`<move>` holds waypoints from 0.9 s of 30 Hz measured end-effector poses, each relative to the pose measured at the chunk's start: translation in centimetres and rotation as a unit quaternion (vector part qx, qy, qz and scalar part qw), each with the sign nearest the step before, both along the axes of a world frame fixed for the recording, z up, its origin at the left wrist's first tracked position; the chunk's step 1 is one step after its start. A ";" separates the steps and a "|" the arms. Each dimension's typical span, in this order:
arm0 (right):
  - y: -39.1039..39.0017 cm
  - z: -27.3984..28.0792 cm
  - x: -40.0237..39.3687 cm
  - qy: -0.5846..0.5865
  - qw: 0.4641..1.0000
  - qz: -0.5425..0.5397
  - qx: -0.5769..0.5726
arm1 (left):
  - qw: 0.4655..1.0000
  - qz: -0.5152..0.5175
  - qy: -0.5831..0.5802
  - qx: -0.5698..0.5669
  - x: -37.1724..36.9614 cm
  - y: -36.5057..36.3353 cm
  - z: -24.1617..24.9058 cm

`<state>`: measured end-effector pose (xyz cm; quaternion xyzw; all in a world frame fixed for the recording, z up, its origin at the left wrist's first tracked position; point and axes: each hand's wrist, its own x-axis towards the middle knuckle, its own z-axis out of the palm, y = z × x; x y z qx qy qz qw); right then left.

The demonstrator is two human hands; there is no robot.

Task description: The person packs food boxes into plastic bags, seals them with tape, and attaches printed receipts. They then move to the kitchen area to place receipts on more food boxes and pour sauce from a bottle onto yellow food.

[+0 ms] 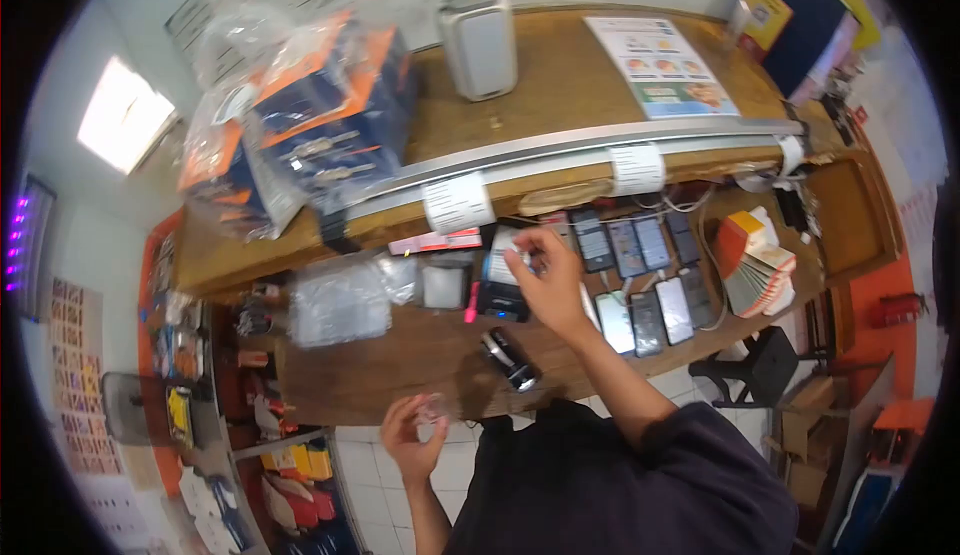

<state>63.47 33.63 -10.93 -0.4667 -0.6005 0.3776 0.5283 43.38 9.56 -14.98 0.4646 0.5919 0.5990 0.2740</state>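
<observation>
My left hand (408, 437) is low, in front of the table's near edge, its fingers curled round a small clear plastic piece (432, 410) whose kind I cannot make out. My right hand (552, 280) reaches over the table. Its thumb and forefinger pinch at the edge of a white printed paper slip (500, 255) by a small black printer (502, 302) with a blue light. A shiny black cylindrical object (511, 359) lies on the table between my hands. Beside the printer is a pink marker (471, 302).
Several phones (647, 322) with cables lie right of my right hand, near an orange-and-white stack of papers (755, 265). Clear plastic bags (340, 300) lie at left. A raised shelf (550, 65) overhangs the back, bearing bagged blue-orange boxes (320, 115) and a white device (478, 43).
</observation>
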 end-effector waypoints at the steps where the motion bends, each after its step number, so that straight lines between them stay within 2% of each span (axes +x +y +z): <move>1: 1.1 0.3 0.1 -0.016 1.000 -0.014 0.022 | 0.999 0.018 -0.013 0.029 0.3 -0.2 -0.4; 2: 2.3 -0.1 0.0 -0.018 0.998 -0.034 0.056 | 0.998 0.036 -0.031 0.037 0.7 -0.3 -0.4; 4: 3.3 0.3 -0.4 0.000 0.998 -0.030 0.047 | 0.993 0.079 -0.065 0.055 1.4 -0.6 0.2; 11: 4.3 0.9 -0.9 0.015 0.998 0.024 0.049 | 0.981 0.155 0.069 0.096 2.9 0.3 2.1; 16: 6.3 -1.2 -1.5 0.126 0.979 0.162 -0.003 | 0.967 0.194 0.121 0.110 3.5 1.6 3.0; 17: 6.9 -0.2 -0.7 0.198 0.945 0.246 -0.087 | 0.966 0.201 0.117 0.110 3.7 2.0 3.2; 18: 7.5 0.9 0.4 0.202 0.926 0.293 -0.129 | 0.962 0.214 0.139 0.098 3.7 2.3 3.5; 20: 8.7 3.3 2.5 0.167 0.911 0.348 -0.148 | 0.961 0.223 0.135 0.096 3.6 2.4 3.7; 21: 8.7 6.1 3.8 0.129 0.913 0.360 -0.143 | 0.961 0.225 0.130 0.097 3.6 2.5 3.7; 23: 9.6 8.8 5.6 0.069 0.924 0.366 -0.079 | 0.963 0.228 0.111 0.095 3.7 2.3 3.9; 24: 9.7 9.8 5.4 -0.019 0.935 0.347 -0.074 | 0.963 0.231 0.101 0.094 3.8 2.3 3.9; 26: 8.7 10.6 4.6 -0.189 0.934 0.298 -0.059 | 0.959 0.241 0.098 0.116 4.1 2.5 3.5; 27: 8.6 8.1 3.6 -0.153 0.930 0.331 -0.040 | 0.956 0.247 0.100 0.126 4.1 2.5 3.3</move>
